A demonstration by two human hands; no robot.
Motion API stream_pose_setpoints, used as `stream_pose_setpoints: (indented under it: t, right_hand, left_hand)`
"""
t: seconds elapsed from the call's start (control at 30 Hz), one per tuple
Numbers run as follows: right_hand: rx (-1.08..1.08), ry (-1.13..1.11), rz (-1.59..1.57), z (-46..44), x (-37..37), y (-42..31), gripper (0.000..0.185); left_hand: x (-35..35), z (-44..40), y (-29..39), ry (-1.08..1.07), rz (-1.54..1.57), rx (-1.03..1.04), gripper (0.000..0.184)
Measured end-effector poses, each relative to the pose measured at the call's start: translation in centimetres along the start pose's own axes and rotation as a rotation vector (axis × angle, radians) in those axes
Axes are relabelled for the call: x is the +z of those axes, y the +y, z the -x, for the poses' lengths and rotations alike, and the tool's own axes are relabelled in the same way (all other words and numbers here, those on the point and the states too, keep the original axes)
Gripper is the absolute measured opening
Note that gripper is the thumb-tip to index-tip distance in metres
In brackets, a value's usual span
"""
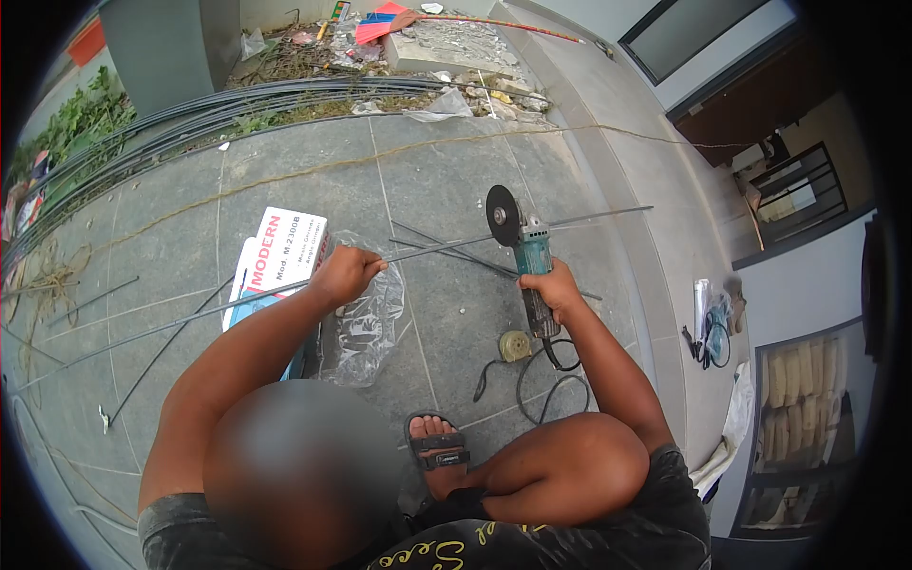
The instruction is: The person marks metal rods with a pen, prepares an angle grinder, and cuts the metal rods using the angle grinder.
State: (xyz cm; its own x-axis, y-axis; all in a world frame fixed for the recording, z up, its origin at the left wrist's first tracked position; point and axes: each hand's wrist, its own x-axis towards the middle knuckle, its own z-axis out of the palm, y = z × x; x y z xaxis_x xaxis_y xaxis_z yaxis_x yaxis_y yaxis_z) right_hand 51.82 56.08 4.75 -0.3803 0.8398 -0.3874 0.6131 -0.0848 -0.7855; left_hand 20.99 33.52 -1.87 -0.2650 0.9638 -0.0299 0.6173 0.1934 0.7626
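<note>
My left hand is closed around a long thin steel rod, which runs from the far left across to the right. In my right hand is a teal angle grinder, gripped by its body. Its dark cutting disc stands upright close to the rod; whether they touch I cannot tell. Beside my left hand sits a white and blue MODERN box, partly hidden by my forearm. A clear plastic bag lies under that hand. The grinder's black cord loops on the tiles.
Shorter rods cross on the floor beyond the grinder. A round yellowish object lies near the cord. Bundled rods and rubble line the back. A raised ledge runs along the right, with coiled cables on it.
</note>
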Motion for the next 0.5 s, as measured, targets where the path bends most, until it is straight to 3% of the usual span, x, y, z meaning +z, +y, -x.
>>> stream_pose_setpoints:
  t: [0.5]
  right_hand:
    - [-0.030, -0.026, -0.021, -0.10, 0.27, 0.07, 0.041]
  left_hand:
    - [0.24, 0.01, -0.03, 0.020, 0.016, -0.007, 0.028]
